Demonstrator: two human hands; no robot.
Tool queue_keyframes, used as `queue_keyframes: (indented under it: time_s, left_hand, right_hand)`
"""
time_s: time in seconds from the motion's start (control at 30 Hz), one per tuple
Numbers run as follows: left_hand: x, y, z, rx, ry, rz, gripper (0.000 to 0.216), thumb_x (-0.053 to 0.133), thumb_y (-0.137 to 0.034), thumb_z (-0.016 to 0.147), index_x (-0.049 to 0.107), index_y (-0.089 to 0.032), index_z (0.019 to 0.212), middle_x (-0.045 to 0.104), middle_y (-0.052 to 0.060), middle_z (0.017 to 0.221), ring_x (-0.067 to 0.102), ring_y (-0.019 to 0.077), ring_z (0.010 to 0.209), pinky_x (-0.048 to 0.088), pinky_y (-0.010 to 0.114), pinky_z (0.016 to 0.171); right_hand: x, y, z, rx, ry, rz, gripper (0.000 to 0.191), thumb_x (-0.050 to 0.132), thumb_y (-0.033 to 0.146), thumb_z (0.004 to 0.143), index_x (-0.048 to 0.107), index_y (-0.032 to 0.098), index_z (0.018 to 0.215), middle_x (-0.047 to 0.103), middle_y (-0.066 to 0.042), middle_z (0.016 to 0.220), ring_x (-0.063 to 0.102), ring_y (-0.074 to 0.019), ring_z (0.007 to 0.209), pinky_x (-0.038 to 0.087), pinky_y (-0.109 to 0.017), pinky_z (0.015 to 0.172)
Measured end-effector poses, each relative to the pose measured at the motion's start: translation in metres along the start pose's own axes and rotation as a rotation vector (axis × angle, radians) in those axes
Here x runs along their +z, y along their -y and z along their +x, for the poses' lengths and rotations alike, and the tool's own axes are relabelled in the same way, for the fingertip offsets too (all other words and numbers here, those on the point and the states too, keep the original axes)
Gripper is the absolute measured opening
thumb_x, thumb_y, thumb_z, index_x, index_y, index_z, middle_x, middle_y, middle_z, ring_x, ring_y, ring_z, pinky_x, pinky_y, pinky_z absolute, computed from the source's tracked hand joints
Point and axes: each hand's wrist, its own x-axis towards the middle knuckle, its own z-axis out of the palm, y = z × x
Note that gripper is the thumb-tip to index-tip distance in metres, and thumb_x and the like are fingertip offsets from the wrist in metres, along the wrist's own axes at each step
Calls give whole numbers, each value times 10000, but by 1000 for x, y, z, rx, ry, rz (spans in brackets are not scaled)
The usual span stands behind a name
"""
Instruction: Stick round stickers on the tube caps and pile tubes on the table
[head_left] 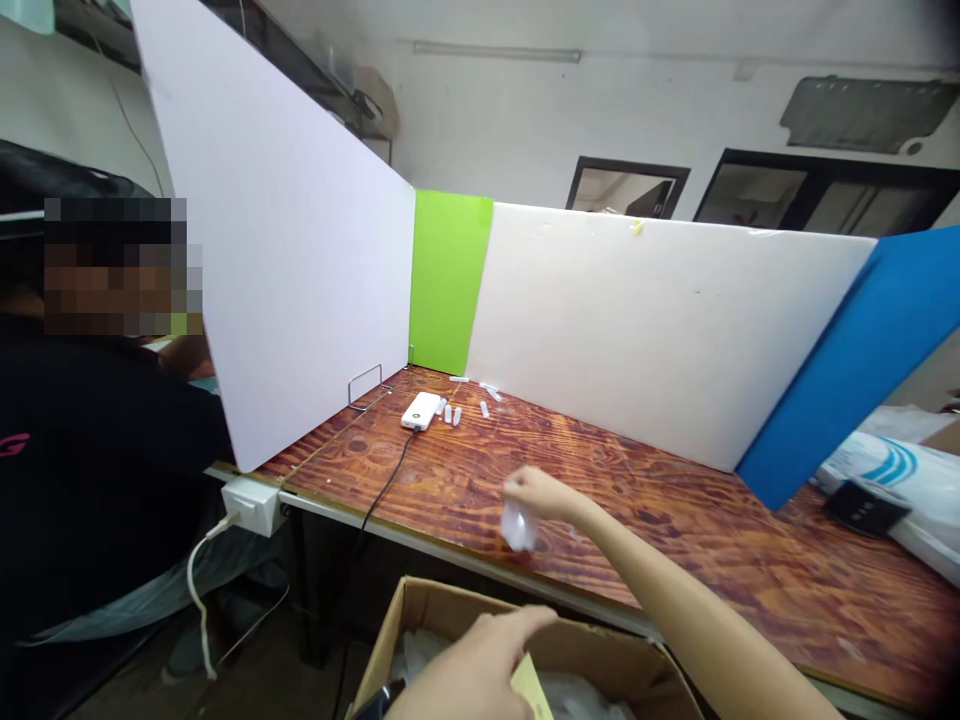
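My right hand [536, 494] reaches out over the wooden table [675, 530] and pinches a small crumpled white piece [518, 525] that hangs just above the tabletop. My left hand [469, 665] hovers low over an open cardboard box [405, 625] at the table's near edge, fingers together and pointing right, close to a yellow slip [534, 688]; what it holds, if anything, is hidden.
A white power bank [421, 410] with a black cable and several small white parts [457, 412] lie near the far corner. White, green and blue partition boards fence the table. A person in black sits at the left. A white socket block [251, 503] hangs at the table edge.
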Motion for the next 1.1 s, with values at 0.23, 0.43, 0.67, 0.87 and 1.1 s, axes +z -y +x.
queue_keyframes:
  time_s: [0.23,0.43,0.67,0.87,1.1]
  left_hand:
    - [4,-8,5,17,-36,80,553,433,-94,594,586,-237,1107,555,79,1142,486,253,1075,325,399,954]
    - [4,9,11,111,-120,144,365,401,-63,590,692,-207,756,637,60,865,537,231,894,394,375,838]
    - [2,12,29,129,-343,214,296,381,-55,661,648,-138,758,638,80,790,557,183,788,420,300,746]
    - [-1,10,42,389,-695,309,276,367,-46,712,609,-122,820,634,92,866,561,180,837,416,310,810]
    - [1,13,40,370,-686,349,252,382,-71,724,594,-136,843,637,85,898,573,186,869,428,317,827]
  right_hand:
    - [-14,31,70,32,-358,-53,497,279,460,854,395,100,1176,422,-216,1220,453,-269,1088,347,-363,860]
    - [18,9,-20,-179,-333,-149,420,353,418,858,446,115,1135,518,-152,1115,526,-219,958,368,-333,847]
    - [4,11,-176,-136,-124,-318,381,319,335,883,486,169,584,479,8,514,450,-116,491,319,-229,482]
    - [64,-24,-234,-135,378,-721,403,654,359,650,598,75,931,608,-167,901,547,-290,836,431,-348,670]
    - [98,-43,-227,-178,473,-756,290,526,158,710,592,29,961,613,-206,920,577,-288,823,462,-382,692]
